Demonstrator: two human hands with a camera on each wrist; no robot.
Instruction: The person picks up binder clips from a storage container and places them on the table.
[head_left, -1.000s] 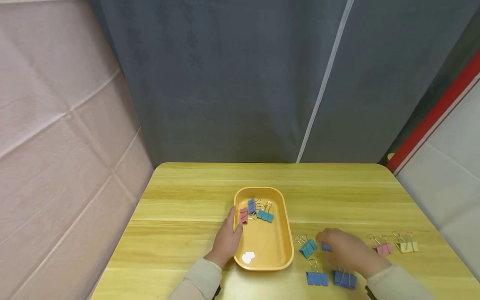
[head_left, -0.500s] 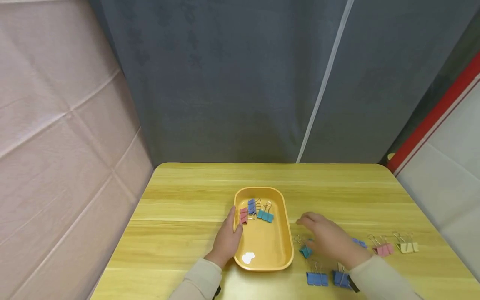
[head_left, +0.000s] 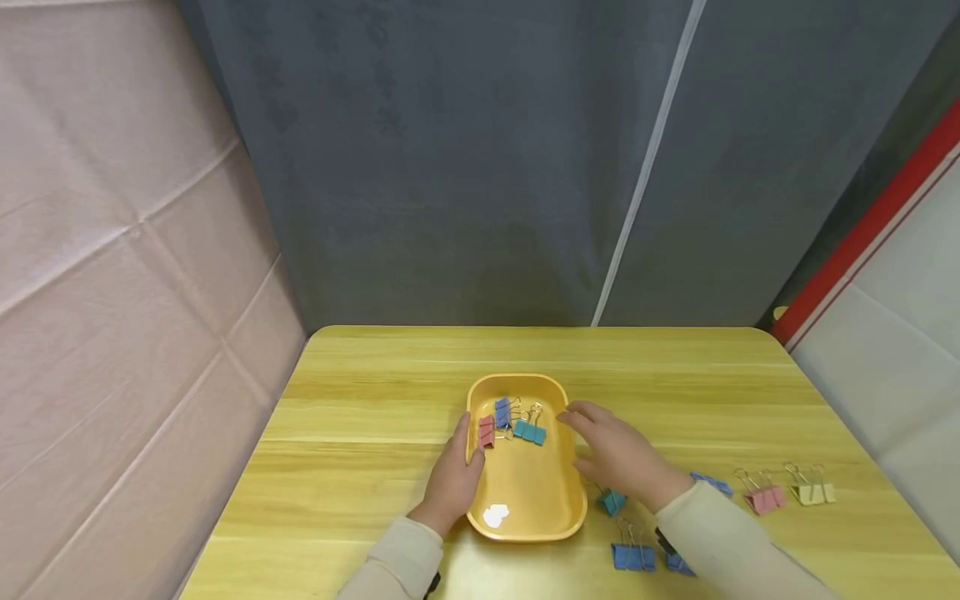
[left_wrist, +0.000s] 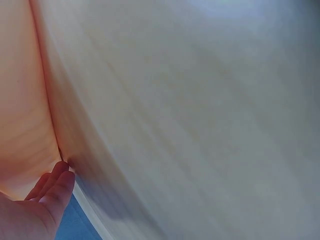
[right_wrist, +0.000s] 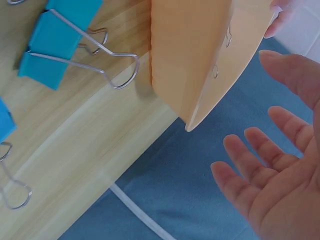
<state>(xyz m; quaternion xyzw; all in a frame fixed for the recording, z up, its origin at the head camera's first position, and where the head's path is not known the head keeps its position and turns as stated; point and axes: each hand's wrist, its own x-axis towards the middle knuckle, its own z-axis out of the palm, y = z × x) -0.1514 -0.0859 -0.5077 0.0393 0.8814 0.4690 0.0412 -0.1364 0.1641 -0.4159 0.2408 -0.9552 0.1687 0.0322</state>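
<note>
My left hand holds the left rim of a yellow plastic tray, thumb over the edge; in the left wrist view its fingers lie against the outer wall. In the tray are a pink binder clip, a blue binder clip and a teal binder clip. My right hand is at the tray's right rim. The right wrist view shows its fingers spread, with nothing held. Below it on the table lies another teal binder clip, partly hidden in the head view.
Right of the tray on the wooden table lie blue binder clips, a pink one and a cream one. The right sleeve covers part of another blue clip. A dark curtain hangs behind.
My right hand has moved left and away from me, from above the loose clips to the tray's right rim. The left hand and the tray stay in place.
</note>
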